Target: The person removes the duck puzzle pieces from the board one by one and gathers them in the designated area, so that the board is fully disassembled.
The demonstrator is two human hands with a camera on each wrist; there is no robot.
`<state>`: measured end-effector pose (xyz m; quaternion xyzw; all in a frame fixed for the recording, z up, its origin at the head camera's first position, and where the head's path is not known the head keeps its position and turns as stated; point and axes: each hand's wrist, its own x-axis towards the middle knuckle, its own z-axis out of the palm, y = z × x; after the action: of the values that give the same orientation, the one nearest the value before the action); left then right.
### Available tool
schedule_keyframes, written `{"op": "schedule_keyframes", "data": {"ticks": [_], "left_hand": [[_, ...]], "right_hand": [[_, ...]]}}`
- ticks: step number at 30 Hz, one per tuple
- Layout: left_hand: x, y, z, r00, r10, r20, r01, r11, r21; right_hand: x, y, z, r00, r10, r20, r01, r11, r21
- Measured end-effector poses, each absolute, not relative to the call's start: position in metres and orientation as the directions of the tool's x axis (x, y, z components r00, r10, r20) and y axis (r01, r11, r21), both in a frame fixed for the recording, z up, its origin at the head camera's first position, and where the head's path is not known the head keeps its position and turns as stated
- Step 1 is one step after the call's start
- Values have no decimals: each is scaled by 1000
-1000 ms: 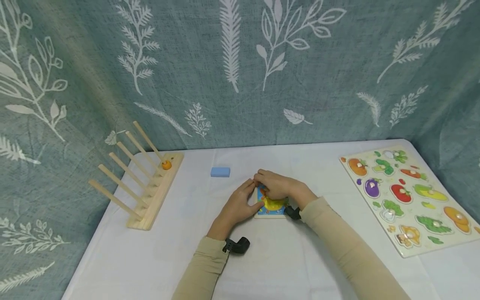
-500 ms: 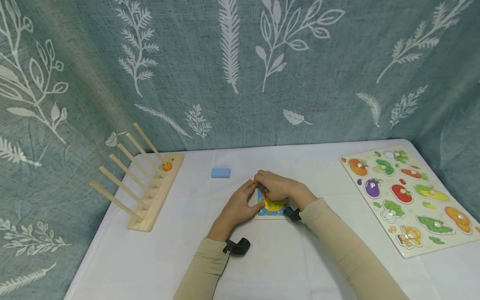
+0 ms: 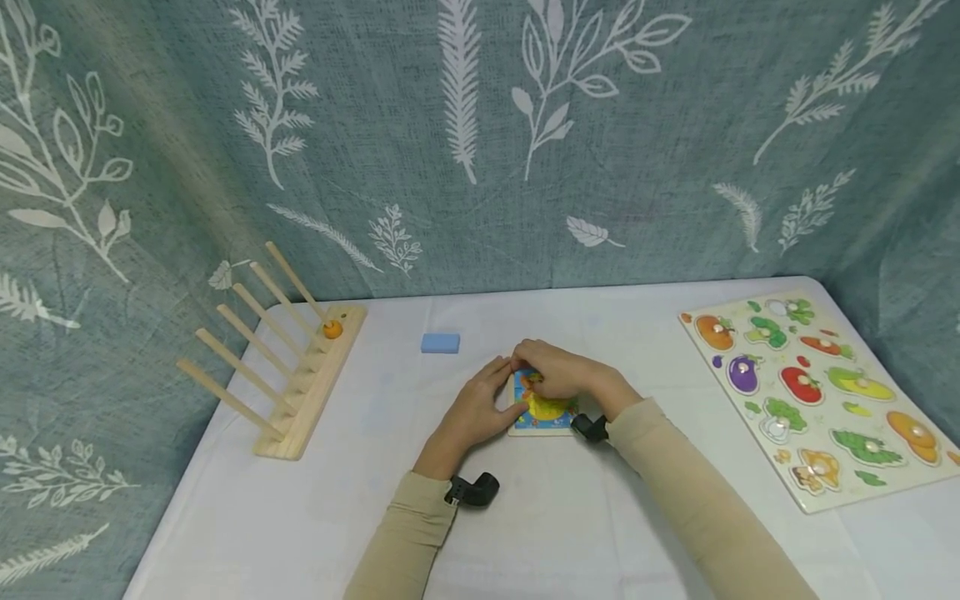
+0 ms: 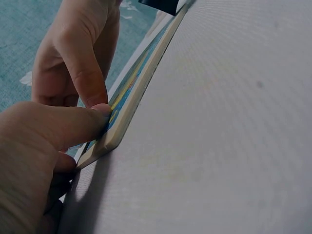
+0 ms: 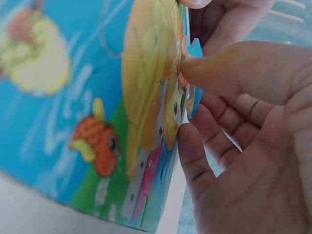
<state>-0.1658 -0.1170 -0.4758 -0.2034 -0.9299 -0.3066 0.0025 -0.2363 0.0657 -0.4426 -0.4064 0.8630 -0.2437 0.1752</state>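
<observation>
A small wooden jigsaw puzzle [image 3: 550,412] with a blue and yellow duck picture lies flat on the white table. My left hand [image 3: 476,408] grips its left side, fingers along the edge and thumb over the front corner; the left wrist view shows that thumb [image 4: 80,122] on the rim. Over the puzzle's upper left part, my right hand [image 3: 558,371] pinches a small puzzle piece [image 5: 195,51], blue and orange, between thumb and fingers. The piece stands tilted against the picture in the right wrist view. Both hands' fingertips meet near the puzzle's far left corner.
A blue block [image 3: 440,343] lies behind and left of the hands. Far left stands a wooden peg rack [image 3: 318,400] with upright rods and an orange bead [image 3: 333,329]. A vegetable peg board [image 3: 817,433] lies at right. A patterned curtain [image 3: 495,225] hangs behind the table.
My right hand and forearm have shifted slightly right, and its fingers have lifted a little, showing more of the piece. My left hand stays on the puzzle's edge.
</observation>
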Motion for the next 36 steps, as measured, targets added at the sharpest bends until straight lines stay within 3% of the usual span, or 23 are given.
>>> {"op": "schedule_keyframes", "data": {"ticks": [12,21,36], "left_hand": [[-166,-118,-475,-921,369,122,369,730,575],[-166,-117,-475,-917,374,141,384,726,571],[-166,-118,-475,-913,384,137,391,730,560]], "right_hand": [[-232,72,-441,-638,-765,-89,-558,538,-632],[-232,71,-443,-658,-752,-40,-572,533,-624],[-229,73,-444,-697,-714,-65,-552,592,-588]]}}
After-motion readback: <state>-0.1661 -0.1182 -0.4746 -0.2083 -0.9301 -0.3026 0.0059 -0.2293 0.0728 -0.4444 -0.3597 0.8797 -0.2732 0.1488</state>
